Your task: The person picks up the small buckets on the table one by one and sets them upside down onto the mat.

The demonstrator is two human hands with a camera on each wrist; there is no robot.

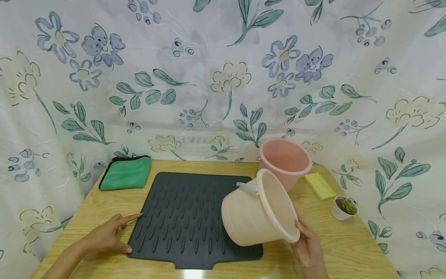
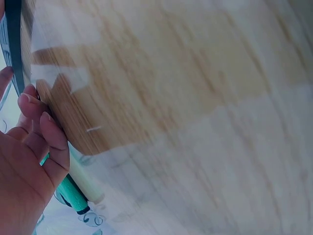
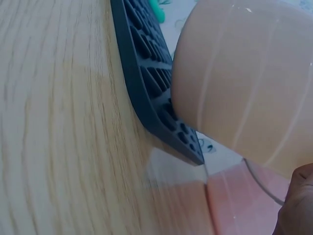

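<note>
A beige bucket (image 1: 245,217) is tipped over the right part of a dark grey ribbed drying mat (image 1: 184,217), its mouth facing right and its pale handle (image 1: 248,187) up. My right hand (image 1: 308,246) grips the bucket's rim, thumb on the inside edge. In the right wrist view the bucket (image 3: 244,78) hangs beside the mat's corner (image 3: 156,122), and part of my right hand (image 3: 298,205) shows at the edge. My left hand (image 1: 104,236) touches the mat's left side, index finger stretched along the edge and thumb at the near corner. The left wrist view shows my left hand's (image 2: 34,161) other fingers loosely bent.
Behind the beige bucket stands a pink bucket (image 1: 285,170). A yellow sponge cloth (image 1: 319,186) and a small potted succulent (image 1: 343,208) are to its right. A folded green cloth (image 1: 126,173) lies at the back left of the wooden table (image 1: 94,201). A floral curtain (image 1: 195,97) hangs behind.
</note>
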